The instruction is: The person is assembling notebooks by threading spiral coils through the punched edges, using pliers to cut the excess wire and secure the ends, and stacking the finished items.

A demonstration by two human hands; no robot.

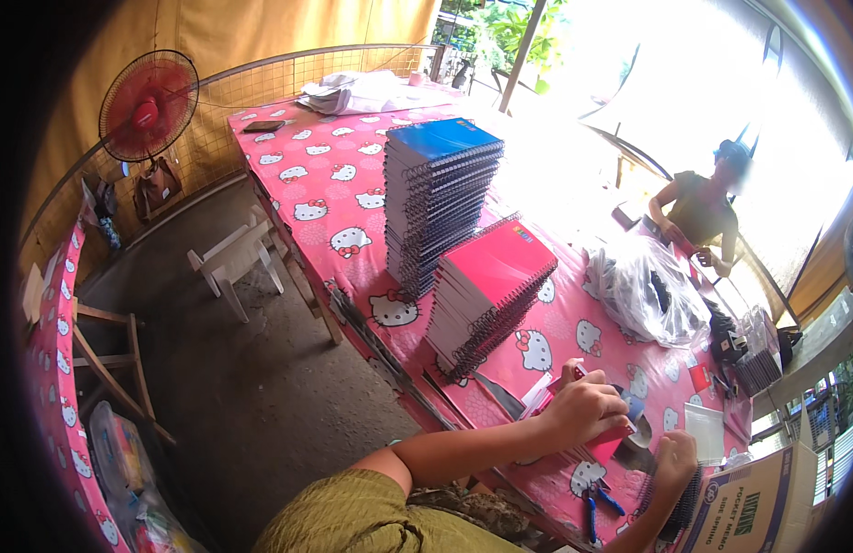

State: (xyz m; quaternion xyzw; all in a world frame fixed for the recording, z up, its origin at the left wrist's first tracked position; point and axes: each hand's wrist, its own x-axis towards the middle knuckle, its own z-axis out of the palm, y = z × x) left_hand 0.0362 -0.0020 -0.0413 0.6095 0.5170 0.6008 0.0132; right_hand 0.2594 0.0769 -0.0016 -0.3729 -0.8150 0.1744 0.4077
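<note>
My left hand (pixel 588 407) is closed on a small notebook (pixel 603 446) with a red-pink cover, low over the table's near side. To its right my right hand (pixel 675 458) is curled, its fingers partly turned away; I cannot make out what is in them. Beside and below that hand lie black spiral coils (pixel 682 511). Blue-handled pliers (pixel 603 505) rest on the table in front of me. Beyond my left hand stands a stack of pink-covered spiral notebooks (pixel 496 272), and behind it a taller stack with blue covers (pixel 442 138).
A pink patterned cloth covers the table (pixel 348 241). A cardboard box (pixel 753 507) stands at the near right, a clear plastic bag (pixel 643 290) farther back. Across the table a person (pixel 707 217) handles something red. A stool (pixel 233 258) and a red fan (pixel 148 106) are left.
</note>
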